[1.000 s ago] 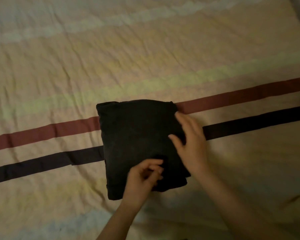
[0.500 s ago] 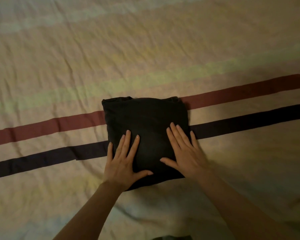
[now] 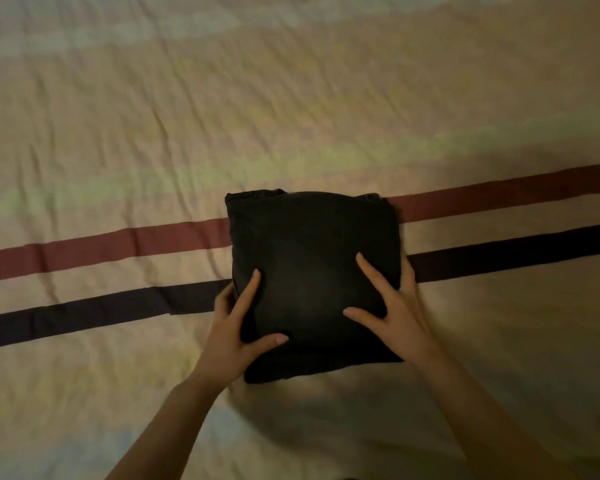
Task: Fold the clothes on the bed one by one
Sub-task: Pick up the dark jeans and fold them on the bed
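A: While the head camera looked down, where did the folded black garment (image 3: pixel 312 271) lie?

B: It lay flat on the striped bedsheet (image 3: pixel 153 126) as a compact, roughly square bundle. It covered part of the red stripe (image 3: pixel 118 242) and part of the dark stripe (image 3: pixel 101 310), near the middle of the view.

A: What was the condition of the left hand (image 3: pixel 232 336)?

B: It grasped the garment's near left edge. The index finger and thumb lay on the top face; the remaining fingers wrapped round the side of the bundle.

A: And the right hand (image 3: pixel 395 310)?

B: It grasped the near right edge in mirrored form. The index finger and thumb were spread on top, and the other fingers curled past the right side. Their tips were hidden.

A: Was the bundle lifted?

B: That could not be determined; a shadow lay beneath its near edge.
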### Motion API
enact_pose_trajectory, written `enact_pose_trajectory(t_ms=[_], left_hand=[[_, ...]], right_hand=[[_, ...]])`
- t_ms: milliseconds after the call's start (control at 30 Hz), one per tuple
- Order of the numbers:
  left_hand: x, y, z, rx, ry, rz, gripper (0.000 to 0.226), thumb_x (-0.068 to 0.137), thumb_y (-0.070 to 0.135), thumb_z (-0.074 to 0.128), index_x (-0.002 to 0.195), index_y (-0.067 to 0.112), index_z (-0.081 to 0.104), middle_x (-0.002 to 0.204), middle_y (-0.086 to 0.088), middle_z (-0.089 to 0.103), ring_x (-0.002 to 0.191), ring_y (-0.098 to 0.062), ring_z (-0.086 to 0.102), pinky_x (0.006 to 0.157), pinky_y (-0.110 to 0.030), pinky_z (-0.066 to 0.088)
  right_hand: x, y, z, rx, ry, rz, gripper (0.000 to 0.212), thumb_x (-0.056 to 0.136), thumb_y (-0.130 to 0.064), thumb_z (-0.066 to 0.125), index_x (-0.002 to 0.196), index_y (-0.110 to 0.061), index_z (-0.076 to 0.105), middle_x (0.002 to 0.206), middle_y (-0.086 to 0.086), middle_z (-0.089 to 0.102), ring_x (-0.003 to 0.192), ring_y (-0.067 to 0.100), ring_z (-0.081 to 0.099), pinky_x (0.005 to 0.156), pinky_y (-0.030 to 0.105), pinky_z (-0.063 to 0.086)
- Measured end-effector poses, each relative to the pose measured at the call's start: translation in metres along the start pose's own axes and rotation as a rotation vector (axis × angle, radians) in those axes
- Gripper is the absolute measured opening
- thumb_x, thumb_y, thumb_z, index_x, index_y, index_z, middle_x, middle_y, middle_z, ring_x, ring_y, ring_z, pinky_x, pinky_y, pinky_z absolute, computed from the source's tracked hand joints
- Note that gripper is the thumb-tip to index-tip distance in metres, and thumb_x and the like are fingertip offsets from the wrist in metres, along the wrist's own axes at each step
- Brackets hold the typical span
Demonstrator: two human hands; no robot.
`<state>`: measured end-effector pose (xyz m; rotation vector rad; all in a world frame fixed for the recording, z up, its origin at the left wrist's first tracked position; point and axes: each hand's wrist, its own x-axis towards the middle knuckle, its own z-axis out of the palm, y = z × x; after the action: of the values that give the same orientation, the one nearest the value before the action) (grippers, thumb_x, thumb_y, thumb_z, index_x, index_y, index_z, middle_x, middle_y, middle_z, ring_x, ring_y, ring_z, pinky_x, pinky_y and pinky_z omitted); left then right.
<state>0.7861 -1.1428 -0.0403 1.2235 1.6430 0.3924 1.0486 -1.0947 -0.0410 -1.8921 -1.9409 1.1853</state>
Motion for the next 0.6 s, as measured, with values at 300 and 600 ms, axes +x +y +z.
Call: enact_pose_trajectory(t_ms=[300, 600], left_hand=[[0.032, 0.005, -0.002, 0.059, -0.084, -0.027, 0.109, 0.058, 0.043, 0.083, 0.139, 0.057, 0.012, 0.137, -0.003, 0.027, 0.133, -0.032, 0.03, 0.11, -0.041, 0.03], [0.022, 0.038, -0.005, 0.159, -0.02, -0.022, 0.11, 0.064, 0.022, 0.086, 0.14, 0.053, 0.013, 0.146, -0.01, 0.026, 0.135, -0.032, 0.031, 0.108, -0.043, 0.033]], right_hand=[[0.022, -0.004, -0.008, 0.139, -0.098, 0.131, 0.087, 0.069, -0.034, 0.08, 0.133, -0.058, 0.026, 0.122, -0.003, 0.025, 0.122, 0.028, 0.04, 0.103, 0.033, 0.035], [0.01, -0.018, -0.013, 0.084, 0.03, 0.12, 0.086, 0.074, -0.03, 0.077, 0.14, -0.048, 0.026, 0.125, 0.005, 0.028, 0.12, 0.026, 0.042, 0.104, 0.031, 0.034]])
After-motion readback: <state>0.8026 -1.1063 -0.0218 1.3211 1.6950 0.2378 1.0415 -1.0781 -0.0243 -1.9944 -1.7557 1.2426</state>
